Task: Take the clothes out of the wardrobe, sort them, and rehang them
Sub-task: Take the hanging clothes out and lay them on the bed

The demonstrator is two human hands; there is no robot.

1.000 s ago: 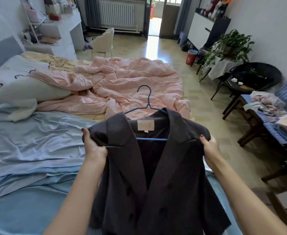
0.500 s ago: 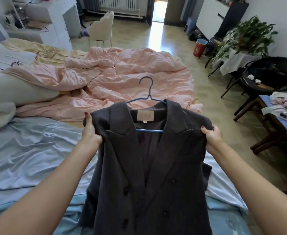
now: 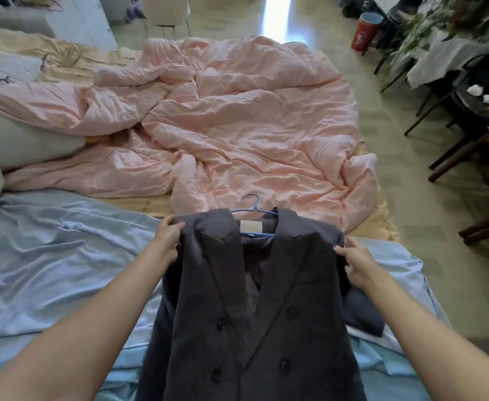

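A dark grey double-breasted blazer (image 3: 254, 319) hangs on a thin blue wire hanger (image 3: 253, 206), front facing me, its lower part lying on the blue sheet. My left hand (image 3: 168, 235) grips the blazer's left shoulder. My right hand (image 3: 356, 261) grips its right shoulder. A beige label shows inside the collar. One dark sleeve sticks out to the right under my right forearm.
A light blue sheet (image 3: 49, 256) covers the near part of the bed, a crumpled pink quilt (image 3: 237, 117) the far part. A white pillow (image 3: 14, 140) lies at left. Right of the bed are tiled floor, dark wooden furniture (image 3: 468, 157), a plant and a red bucket (image 3: 364, 30).
Both hands have lowered the blazer toward the bed, so it now rests on the blue sheet. My view has tilted downward; the grips on the shoulders are unchanged.
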